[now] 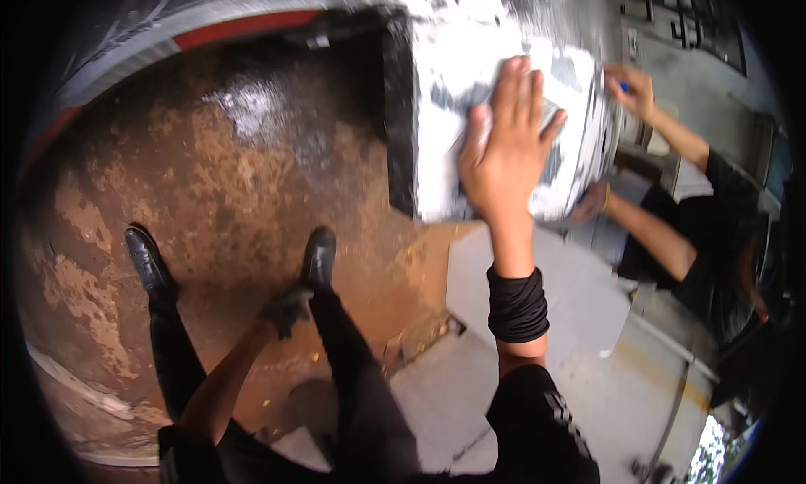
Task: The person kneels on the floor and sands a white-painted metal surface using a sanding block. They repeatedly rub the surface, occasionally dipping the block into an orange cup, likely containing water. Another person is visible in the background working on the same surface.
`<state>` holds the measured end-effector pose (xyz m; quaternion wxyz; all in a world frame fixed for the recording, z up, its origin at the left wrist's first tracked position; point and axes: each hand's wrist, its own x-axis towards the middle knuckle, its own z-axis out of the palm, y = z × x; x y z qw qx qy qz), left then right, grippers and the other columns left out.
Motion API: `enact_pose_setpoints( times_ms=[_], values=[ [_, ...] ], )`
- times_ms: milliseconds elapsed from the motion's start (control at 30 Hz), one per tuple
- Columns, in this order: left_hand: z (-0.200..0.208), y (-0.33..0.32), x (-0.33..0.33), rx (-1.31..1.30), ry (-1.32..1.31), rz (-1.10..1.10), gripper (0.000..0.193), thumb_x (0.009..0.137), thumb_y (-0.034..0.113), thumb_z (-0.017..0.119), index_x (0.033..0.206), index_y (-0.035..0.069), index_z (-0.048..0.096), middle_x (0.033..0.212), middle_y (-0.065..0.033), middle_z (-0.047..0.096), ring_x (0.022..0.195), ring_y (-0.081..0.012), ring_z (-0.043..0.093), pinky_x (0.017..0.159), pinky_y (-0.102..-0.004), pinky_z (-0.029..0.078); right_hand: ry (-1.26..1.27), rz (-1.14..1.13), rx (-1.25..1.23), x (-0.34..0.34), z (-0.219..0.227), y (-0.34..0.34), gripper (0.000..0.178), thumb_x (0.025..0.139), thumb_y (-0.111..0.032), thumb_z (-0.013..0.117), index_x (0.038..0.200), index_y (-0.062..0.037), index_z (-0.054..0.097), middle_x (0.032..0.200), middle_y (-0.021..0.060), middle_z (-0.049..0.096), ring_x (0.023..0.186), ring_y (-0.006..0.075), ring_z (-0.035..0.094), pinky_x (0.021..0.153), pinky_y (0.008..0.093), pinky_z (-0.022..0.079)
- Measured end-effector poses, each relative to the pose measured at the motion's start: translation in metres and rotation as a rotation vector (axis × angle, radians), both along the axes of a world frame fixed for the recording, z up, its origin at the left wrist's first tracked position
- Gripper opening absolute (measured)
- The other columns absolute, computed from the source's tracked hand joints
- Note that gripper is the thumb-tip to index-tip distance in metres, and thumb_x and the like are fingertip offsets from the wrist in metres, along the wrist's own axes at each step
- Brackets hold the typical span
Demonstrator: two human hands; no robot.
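My right hand (508, 144), bare with a black band at the wrist, lies flat with its fingers stretched on a panel (445, 161) smeared white and grey. A thin grey edge shows by its outer fingers; whether a pad or sheet lies under the palm is unclear. My left hand (288, 312), in a dark grey glove, hangs low beside my right leg. Its fingers look apart and nothing shows in them. At the panel's right side, another person's hand (631, 89) has a small blue thing at the fingers, while their other hand (593, 200) is near the lower edge.
A co-worker in dark clothes (714, 224) stands close on the right. Below the panel is a light grey flat sheet (537, 291). The floor (210, 182) is brown, blotchy and partly shiny. A curved edge with a red stripe (243, 29) runs along the upper left.
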<state>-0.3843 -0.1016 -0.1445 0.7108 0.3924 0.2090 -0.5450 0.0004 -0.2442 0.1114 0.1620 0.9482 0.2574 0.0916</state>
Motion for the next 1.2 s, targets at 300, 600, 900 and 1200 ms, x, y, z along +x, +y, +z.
enact_pose_setpoints(
  times_ms=[300, 600, 900, 1200],
  values=[
    [0.010, 0.005, 0.038, 0.057, -0.006, -0.072, 0.039, 0.096, 0.014, 0.047, 0.134, 0.014, 0.056, 0.096, -0.0068, 0.069, 0.076, -0.0143, 0.065, 0.048, -0.0300, 0.054, 0.146, -0.046, -0.092, -0.042, -0.009, -0.019, 0.063, 0.101, -0.034, 0.040, 0.156, -0.0064, 0.028, 0.162, 0.0097, 0.029, 0.151, 0.0313, 0.022, 0.116, 0.0661, -0.005],
    [0.007, 0.000, 0.045, 0.033, 0.024, -0.116, 0.049, 0.091, 0.009, 0.051, 0.140, 0.011, 0.052, 0.095, -0.0069, 0.067, 0.075, -0.0142, 0.065, 0.050, -0.0319, 0.055, 0.029, -0.064, -0.098, -0.017, -0.011, -0.009, 0.064, 0.103, -0.039, 0.035, 0.158, -0.0077, 0.024, 0.163, 0.0103, 0.027, 0.152, 0.0347, 0.015, 0.115, 0.0680, -0.003],
    [-0.001, -0.016, 0.026, 0.102, -0.161, -0.062, 0.050, 0.093, 0.014, 0.049, 0.143, 0.014, 0.050, 0.101, -0.0058, 0.069, 0.077, -0.0148, 0.068, 0.051, -0.0306, 0.054, -0.007, -0.025, -0.055, 0.008, -0.009, -0.004, 0.061, 0.102, -0.042, 0.040, 0.155, -0.0131, 0.035, 0.160, 0.0038, 0.036, 0.150, 0.0307, 0.026, 0.115, 0.0691, -0.002],
    [0.021, -0.003, 0.029, -0.016, 0.037, -0.058, 0.053, 0.090, 0.014, 0.050, 0.143, 0.012, 0.049, 0.098, -0.0082, 0.069, 0.066, -0.0159, 0.065, 0.046, -0.0296, 0.053, 0.069, -0.131, -0.101, -0.035, -0.003, -0.029, 0.062, 0.101, -0.039, 0.038, 0.155, -0.0082, 0.033, 0.161, 0.0097, 0.032, 0.152, 0.0301, 0.022, 0.117, 0.0624, -0.009]
  ],
)
